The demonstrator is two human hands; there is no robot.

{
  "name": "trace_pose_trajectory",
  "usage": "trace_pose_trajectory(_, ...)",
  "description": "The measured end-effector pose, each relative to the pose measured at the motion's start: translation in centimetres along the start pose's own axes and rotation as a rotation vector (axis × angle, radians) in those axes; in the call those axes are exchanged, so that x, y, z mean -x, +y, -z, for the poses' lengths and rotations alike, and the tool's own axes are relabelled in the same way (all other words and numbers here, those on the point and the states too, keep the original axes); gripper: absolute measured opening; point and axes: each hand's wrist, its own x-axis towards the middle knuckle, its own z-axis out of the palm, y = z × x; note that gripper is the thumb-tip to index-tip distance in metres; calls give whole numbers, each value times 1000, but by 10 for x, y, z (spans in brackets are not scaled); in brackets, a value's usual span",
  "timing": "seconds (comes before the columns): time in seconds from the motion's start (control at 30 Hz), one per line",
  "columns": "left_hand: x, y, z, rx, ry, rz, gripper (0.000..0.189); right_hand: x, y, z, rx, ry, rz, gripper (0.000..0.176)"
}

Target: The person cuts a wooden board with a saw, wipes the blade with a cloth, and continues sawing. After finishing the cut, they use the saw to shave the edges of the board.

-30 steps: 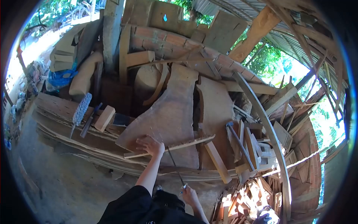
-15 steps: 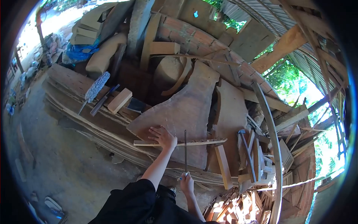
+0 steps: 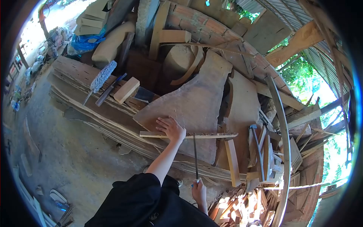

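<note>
My left hand (image 3: 172, 129) presses down with spread fingers on a narrow wooden strip (image 3: 211, 135) and the board under it. The strip lies crosswise over a broad, thin wooden board (image 3: 193, 102) with a ragged edge. In my right hand (image 3: 199, 192), closed round its handle, is a handsaw (image 3: 196, 159), seen nearly edge-on. Its slim blade points away from me, and its far end meets the strip just right of my left hand. The handle is mostly hidden by my fingers.
Stacked planks (image 3: 90, 109) run along the front and left. On them lie a fluffy grey duster (image 3: 103, 77) and a wood block (image 3: 126, 90). A blue-headed hammer (image 3: 257, 147) leans among offcuts at right. Sunlit scraps (image 3: 242, 208) lie below. A long curved batten (image 3: 281, 140) stands at right.
The handsaw has been drawn back toward me, so less of its blade extends beyond the strip. My left hand stays on the strip. The whole view has shifted slightly.
</note>
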Motion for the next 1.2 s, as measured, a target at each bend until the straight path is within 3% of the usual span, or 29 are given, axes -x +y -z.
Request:
trace_pose_trajectory(0.17,0,0,3,-3,-3,-8,66,-50,-26,-16,-16,0,110,24)
trace_pose_trajectory(0.37,0,1,-2,-3,38,15,65,-113,-50,-50,30,4,94,24)
trace_pose_trajectory(0.67,1,2,8,44,-4,19,69,-33,3,-24,78,-40,119,24)
trace_pose_trajectory(0.8,1,1,4,-8,7,-19,71,-55,-23,-17,-6,-100,170,21)
trace_pose_trajectory(1.0,2,2,-1,-40,13,-31,72,-119,-37,-51,38,-4,203,22)
trace_pose_trajectory(1.2,0,4,7,-67,-32,-41,76,-36,-25,-15,40,-95,78,24)
